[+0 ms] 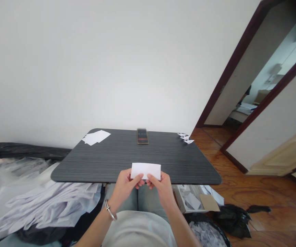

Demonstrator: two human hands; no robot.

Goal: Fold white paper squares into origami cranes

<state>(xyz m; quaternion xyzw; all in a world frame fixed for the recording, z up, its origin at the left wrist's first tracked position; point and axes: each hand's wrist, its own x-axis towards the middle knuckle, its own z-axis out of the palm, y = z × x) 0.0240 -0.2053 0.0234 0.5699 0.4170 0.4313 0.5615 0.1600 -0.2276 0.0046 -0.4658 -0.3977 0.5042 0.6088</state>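
Observation:
A white sheet of paper (145, 168), wide and short as if folded, is held up at the table's front edge. My left hand (127, 181) pinches its lower left part, with the thumb on the near face. On the other side my right hand (161, 183) grips the lower right part in the same way. Both thumbs point inward, a short gap apart, and the other fingers are mostly hidden behind the paper. A silver bracelet (109, 210) circles my left wrist.
On the dark table (106, 164) lie loose white sheets (96, 137) at back left, a phone (142, 136) at back centre and several small folded paper figures (185, 138) at back right. White cloth (52, 206) is piled left; an open box (194, 200) stands below right.

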